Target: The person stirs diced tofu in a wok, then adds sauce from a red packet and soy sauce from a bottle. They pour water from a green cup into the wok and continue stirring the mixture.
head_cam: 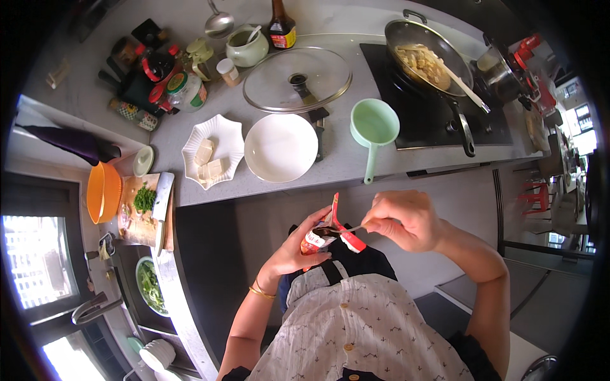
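Observation:
My left hand (296,247) holds a small red and white printed carton (315,240) in front of my body, its flaps open at the top. In my right hand (405,221) is the handle of a thin metal spoon (351,229), whose bowl end dips into the dark contents at the carton's mouth. Beyond the hands, on the grey counter, stand a white round bowl (281,147), a fluted white dish (228,133) with pale blocks that look like tofu, and a light green long-handled ladle (375,121).
A wok (393,31) with food and a wooden-handled spatula (457,78) sits on the black cooktop (414,138). A glass lid (267,81) lies behind the bowl. At left, a cleaver (162,195) rests on a cutting board (143,233) with chopped greens, beside an orange basket (102,190).

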`<state>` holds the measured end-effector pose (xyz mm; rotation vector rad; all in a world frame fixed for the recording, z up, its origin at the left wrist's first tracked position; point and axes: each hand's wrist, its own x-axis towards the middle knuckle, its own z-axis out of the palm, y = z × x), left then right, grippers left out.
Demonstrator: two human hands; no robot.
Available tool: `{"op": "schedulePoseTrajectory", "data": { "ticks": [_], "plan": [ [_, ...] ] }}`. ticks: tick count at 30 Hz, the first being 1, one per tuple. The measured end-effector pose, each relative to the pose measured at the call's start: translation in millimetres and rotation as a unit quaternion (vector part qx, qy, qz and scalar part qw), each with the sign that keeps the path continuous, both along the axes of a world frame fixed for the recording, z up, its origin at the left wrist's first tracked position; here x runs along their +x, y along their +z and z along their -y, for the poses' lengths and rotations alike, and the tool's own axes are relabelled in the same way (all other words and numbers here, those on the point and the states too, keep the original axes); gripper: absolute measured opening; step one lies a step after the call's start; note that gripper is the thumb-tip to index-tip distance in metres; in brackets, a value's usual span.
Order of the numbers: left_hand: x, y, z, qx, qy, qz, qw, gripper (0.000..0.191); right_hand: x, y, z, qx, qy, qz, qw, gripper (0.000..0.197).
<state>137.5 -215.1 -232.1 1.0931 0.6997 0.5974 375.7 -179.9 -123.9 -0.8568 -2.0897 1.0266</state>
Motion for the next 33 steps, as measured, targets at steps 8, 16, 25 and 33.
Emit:
{"op": "schedulePoseTrajectory", "data": {
  "ticks": [8,16,25,33],
  "plan": [
    [26.8,7.9,6.4,-0.056,-0.021,-0.024,0.998,0.075,29.8,2.2,10.7,-0.048,-0.041,-0.049,0.997,0.008],
    [43.9,2.9,9.3,0.03,-0.026,0.005,0.999,0.077,40.7,-1.9,12.7,0.058,0.02,-0.071,0.996,0.01],
    [36.8,-14.8,13.1,-0.124,-0.053,0.086,0.987,0.074,38.0,2.7,-1.5,-0.161,-0.067,-0.105,0.979,0.025],
    [24.1,-22.5,7.2,-0.136,-0.107,0.067,0.983,0.069,34.5,-4.8,-11.4,-0.181,-0.06,-0.15,0.97,0.024]
  ]
}}
